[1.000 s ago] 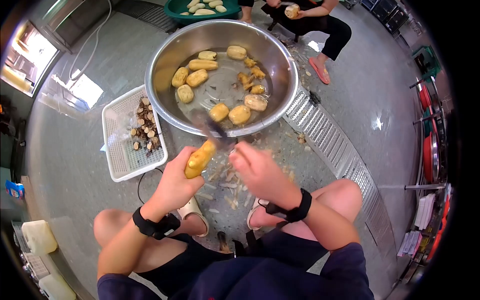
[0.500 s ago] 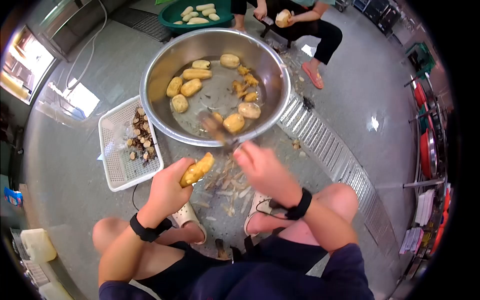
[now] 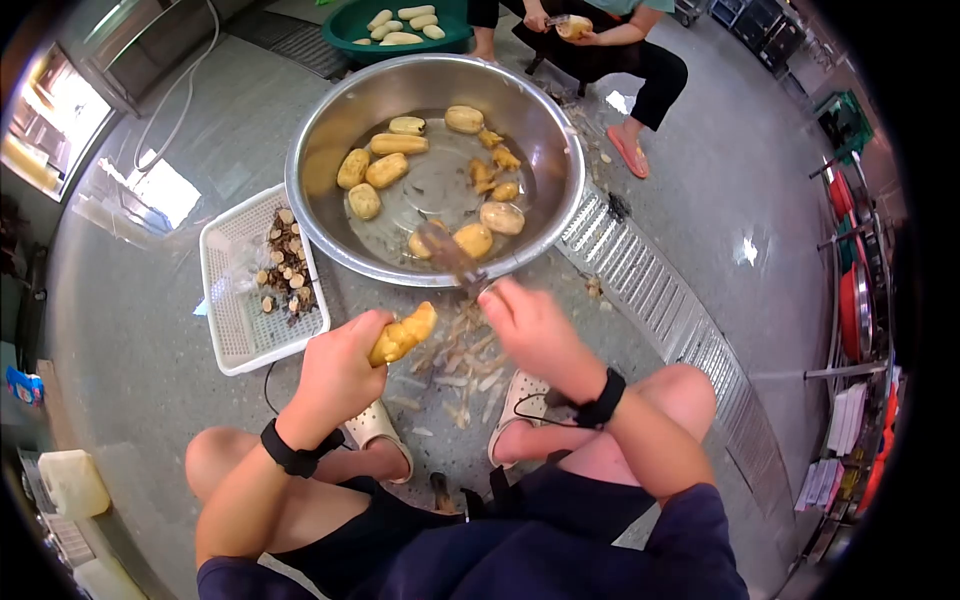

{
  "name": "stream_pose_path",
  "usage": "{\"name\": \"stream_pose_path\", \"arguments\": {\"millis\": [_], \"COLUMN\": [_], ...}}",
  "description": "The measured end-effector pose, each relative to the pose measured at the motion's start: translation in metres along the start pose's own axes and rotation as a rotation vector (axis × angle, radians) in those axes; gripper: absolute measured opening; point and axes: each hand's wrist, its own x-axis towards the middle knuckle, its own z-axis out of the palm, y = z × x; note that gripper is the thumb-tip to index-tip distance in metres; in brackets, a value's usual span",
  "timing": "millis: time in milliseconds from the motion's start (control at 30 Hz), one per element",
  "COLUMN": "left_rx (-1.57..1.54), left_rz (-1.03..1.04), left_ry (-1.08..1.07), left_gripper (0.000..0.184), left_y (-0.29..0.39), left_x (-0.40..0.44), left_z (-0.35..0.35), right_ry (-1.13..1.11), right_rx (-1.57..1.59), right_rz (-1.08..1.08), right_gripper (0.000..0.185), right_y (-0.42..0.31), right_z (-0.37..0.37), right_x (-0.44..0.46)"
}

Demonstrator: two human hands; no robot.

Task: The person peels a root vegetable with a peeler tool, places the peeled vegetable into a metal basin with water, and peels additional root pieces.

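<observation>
A knobbly yellow root piece [image 3: 405,334] sticks out of my left hand [image 3: 342,368], whose fingers are wrapped round its lower end. My right hand [image 3: 535,333] is closed on the handle of a peeler [image 3: 455,258], whose dark, blurred blade end points up and left over the near rim of the metal basin [image 3: 350,262]. In the basin's shallow water lie several yellow root pieces [image 3: 387,170] and some broken knobbly bits [image 3: 482,176]. The peeler and the held root are apart. Pale peelings [image 3: 462,375] are scattered on the floor below my hands.
A white perforated basket [image 3: 225,325] with cut ends stands left of the basin. Behind is a green tub [image 3: 345,38] of pale pieces. Another person [image 3: 655,75] sits at the back, holding a root and a tool. A metal drain grate [image 3: 650,290] runs along the right.
The left hand has tilted the root from steeply upright toward the right. The right hand has shifted slightly right with the peeler. At the back, the other person's tool has moved onto their root.
</observation>
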Motion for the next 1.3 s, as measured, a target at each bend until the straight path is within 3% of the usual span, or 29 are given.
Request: {"name": "stream_pose_path", "arguments": {"millis": [67,167,300,400,533,567,667,700,800,833,933,967,1067,1100,1200,1233,1300], "left_rx": [0.022,0.042,0.065,0.076,0.106,0.123,0.156,0.156,0.181,0.194,0.242,0.251,0.275,0.284,0.362,0.356,0.342], "left_rz": [0.005,0.043,0.058,0.089,0.118,0.127,0.163,0.181,0.112,0.114,0.141,0.151,0.160,0.148,0.222,0.213,0.198], "left_ry": [0.010,0.021,0.040,0.054,0.068,0.086,0.137,0.149,0.092,0.103,0.105,0.102,0.116,0.127,0.144,0.133,0.120], "left_gripper": [0.035,0.034,0.033,0.033,0.034,0.035,0.035,0.036,0.036,0.036,0.037,0.037,0.037,0.036,0.030,0.031,0.033], "left_y": [0.000,0.001,-0.001,0.000,0.002,-0.001,-0.004,-0.003,0.000,0.000,-0.002,-0.001,0.001,0.002,-0.002,0.000,0.002], "left_x": [0.001,0.000,0.000,0.001,0.001,0.002,0.003,0.002,0.002,0.002,0.002,0.001,0.004,0.003,0.005,0.004,0.004], "left_z": [0.001,-0.001,0.001,0.000,0.001,0.003,0.002,0.002,-0.001,0.001,0.001,0.001,0.001,0.001,0.004,0.003,0.003], "right_ry": [-0.026,-0.034,-0.046,-0.022,0.048,-0.073,0.084,0.013,-0.016,-0.023,-0.020,0.009,0.008,-0.003,0.015,0.073,0.015], "right_rx": [0.085,-0.268,0.064,-0.245,-0.060,-0.031,-0.262,-0.182,0.068,0.066,-0.018,-0.207,0.011,0.057,-0.182,-0.342,-0.216], "right_rz": [-0.142,-0.187,-0.098,-0.154,-0.098,-0.108,-0.255,-0.107,0.014,-0.088,-0.057,-0.169,-0.004,-0.113,-0.001,-0.212,-0.131], "right_gripper": [0.031,0.026,0.026,0.027,0.022,0.021,0.033,0.030,0.028,0.031,0.030,0.029,0.028,0.029,0.030,0.030,0.029], "right_y": [-0.022,0.005,-0.024,0.002,-0.007,-0.016,-0.005,-0.001,-0.017,-0.026,-0.013,-0.005,-0.019,-0.026,-0.012,-0.004,-0.014], "right_z": [0.008,0.000,-0.004,0.013,-0.011,-0.008,0.012,-0.001,-0.012,-0.007,0.007,0.000,-0.008,-0.003,0.008,-0.002,-0.010], "right_x": [-0.010,-0.003,-0.008,-0.004,0.002,-0.005,-0.010,-0.003,-0.004,-0.009,-0.010,-0.006,-0.007,-0.014,-0.014,-0.007,-0.013]}}
